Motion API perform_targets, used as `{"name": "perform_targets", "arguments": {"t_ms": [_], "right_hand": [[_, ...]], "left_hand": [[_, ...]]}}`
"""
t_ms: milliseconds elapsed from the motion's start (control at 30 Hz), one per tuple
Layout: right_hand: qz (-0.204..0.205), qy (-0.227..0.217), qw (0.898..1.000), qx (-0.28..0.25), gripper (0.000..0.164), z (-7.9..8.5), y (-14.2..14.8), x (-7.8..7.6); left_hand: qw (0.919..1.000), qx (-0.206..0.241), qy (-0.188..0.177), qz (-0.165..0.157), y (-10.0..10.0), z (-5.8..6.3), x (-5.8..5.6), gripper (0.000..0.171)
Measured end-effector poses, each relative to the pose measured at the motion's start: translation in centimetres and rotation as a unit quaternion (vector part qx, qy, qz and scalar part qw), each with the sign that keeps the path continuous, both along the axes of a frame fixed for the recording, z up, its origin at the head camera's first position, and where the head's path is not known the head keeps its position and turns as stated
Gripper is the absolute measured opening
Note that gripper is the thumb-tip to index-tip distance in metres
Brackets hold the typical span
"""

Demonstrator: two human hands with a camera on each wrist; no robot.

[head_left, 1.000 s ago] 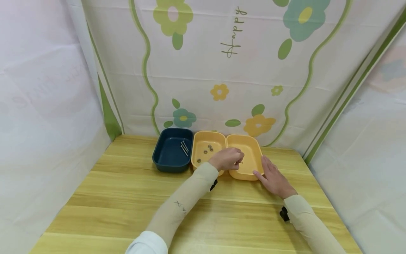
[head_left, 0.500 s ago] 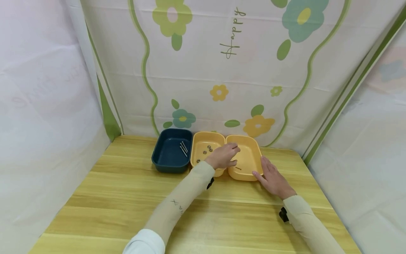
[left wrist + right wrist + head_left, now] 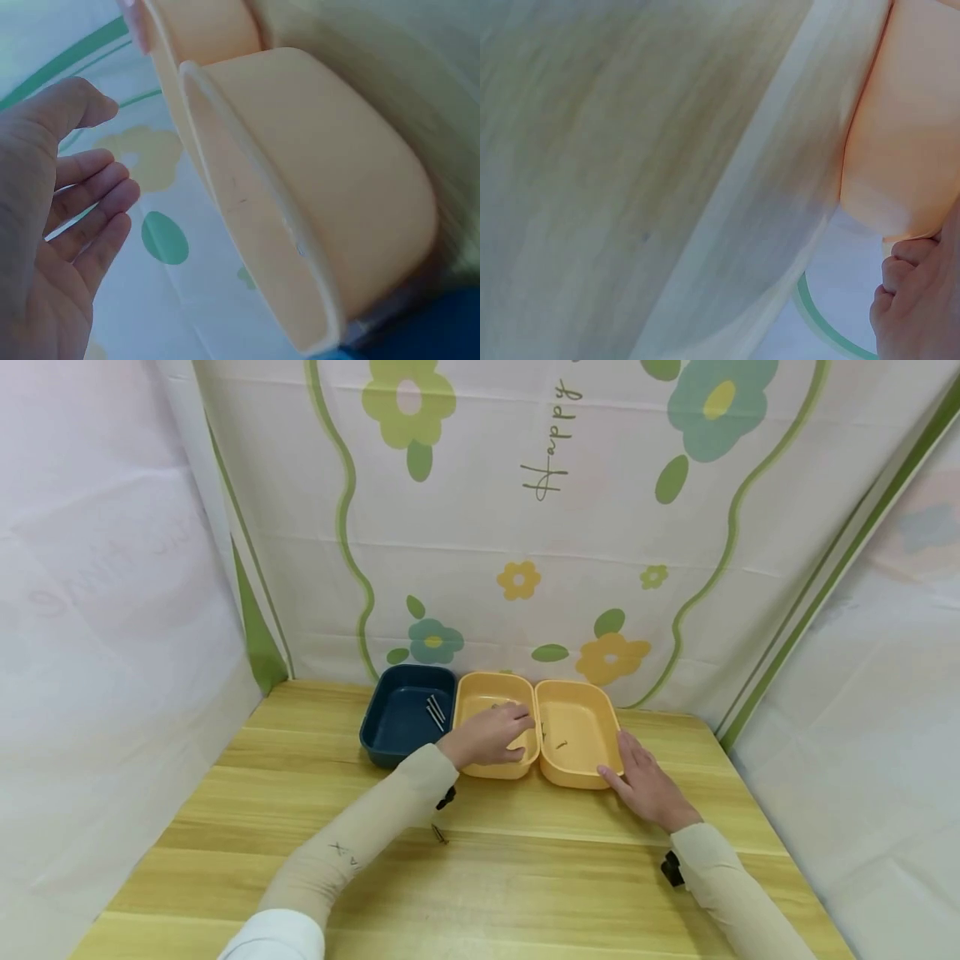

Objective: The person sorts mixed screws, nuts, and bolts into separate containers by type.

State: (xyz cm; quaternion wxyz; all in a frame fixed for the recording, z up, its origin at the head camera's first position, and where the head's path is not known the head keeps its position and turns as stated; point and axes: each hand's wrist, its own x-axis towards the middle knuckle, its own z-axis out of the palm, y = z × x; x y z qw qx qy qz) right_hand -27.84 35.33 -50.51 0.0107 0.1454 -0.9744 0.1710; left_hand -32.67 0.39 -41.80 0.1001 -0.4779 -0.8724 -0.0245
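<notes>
Three trays stand in a row at the back of the wooden table (image 3: 525,877): a dark blue tray (image 3: 390,743), a middle yellow tray (image 3: 495,770) and a right yellow tray (image 3: 581,775). My left hand (image 3: 495,733) hovers over the middle yellow tray with relaxed fingers, holding nothing and hiding most of what lies inside. The left wrist view shows its open palm (image 3: 52,225) beside the yellow tray's wall (image 3: 322,195). My right hand (image 3: 645,783) lies flat on the table, fingers against the right tray's front corner. A small screw (image 3: 561,744) lies in the right tray.
Thin metal rods (image 3: 435,710) lie in the blue tray. One loose screw (image 3: 438,834) lies on the table under my left forearm. A flowered cloth backdrop (image 3: 540,527) closes in the back and both sides. Bare wood stretches toward the front edge.
My left hand let go of a small screw in the right tray and moved left over the middle tray. The right hand has stayed put.
</notes>
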Motion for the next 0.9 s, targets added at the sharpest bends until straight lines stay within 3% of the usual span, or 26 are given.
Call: {"name": "perform_targets", "arguments": {"t_ms": [267, 467, 700, 900], "right_hand": [[0.001, 0.0, 1.0, -0.002, 0.091, -0.1, 0.1, 0.0], [0.003, 0.0, 1.0, -0.004, 0.091, 0.2, 0.1, 0.0], [0.0, 0.003, 1.0, -0.003, 0.091, 0.0, 0.1, -0.1], [0.002, 0.003, 1.0, 0.0, 0.091, -0.2, 0.2, -0.2]], "left_hand": [[0.9993, -0.025, 0.004, -0.026, -3.2, -0.5, 2.1, 0.04], [0.9985, -0.032, 0.001, -0.045, -5.1, -0.1, 3.4, 0.036], [0.9967, -0.061, -0.035, -0.041, -6.8, 0.4, 4.7, 0.033], [0.9912, -0.113, -0.057, -0.039, -8.4, -0.3, 5.6, 0.037]]}}
